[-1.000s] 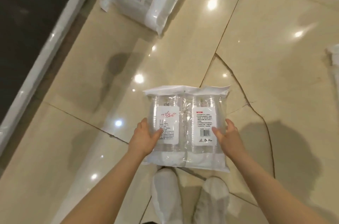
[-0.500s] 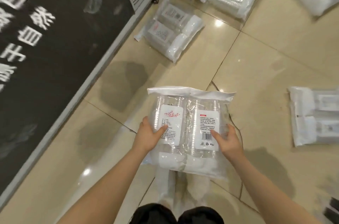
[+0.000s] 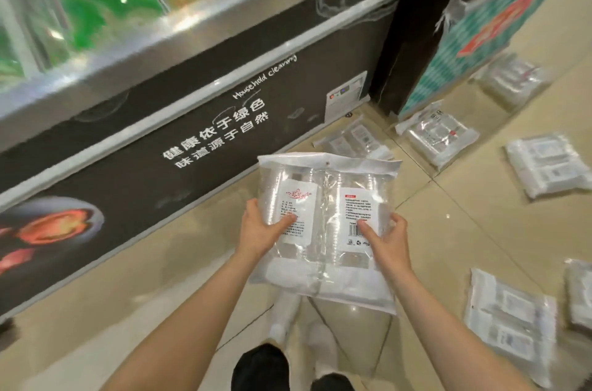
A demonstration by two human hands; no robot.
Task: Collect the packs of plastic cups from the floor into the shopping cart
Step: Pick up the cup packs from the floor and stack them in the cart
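Observation:
A clear pack of plastic cups point(image 3: 323, 217) with two white labels is held up in front of me, off the floor. My left hand point(image 3: 259, 230) grips its left side, thumb across the left label. My right hand point(image 3: 386, 238) grips its right side, thumb on the right label. Several more packs lie on the tiled floor: one by the freezer point(image 3: 355, 141), one further right point(image 3: 439, 134), one at the right edge point(image 3: 547, 165) and one at the lower right point(image 3: 509, 323). No shopping cart is in view.
A long chest freezer point(image 3: 192, 121) with a dark printed front and glass lid runs along the left. A second cabinet with a teal and red front point(image 3: 499, 35) stands at the upper right. My white shoes point(image 3: 301, 326) are below the held pack.
The view has swung up from the floor to the freezer, and more packs have come into sight on the right. Both hands keep the same hold and the pack is higher off the floor.

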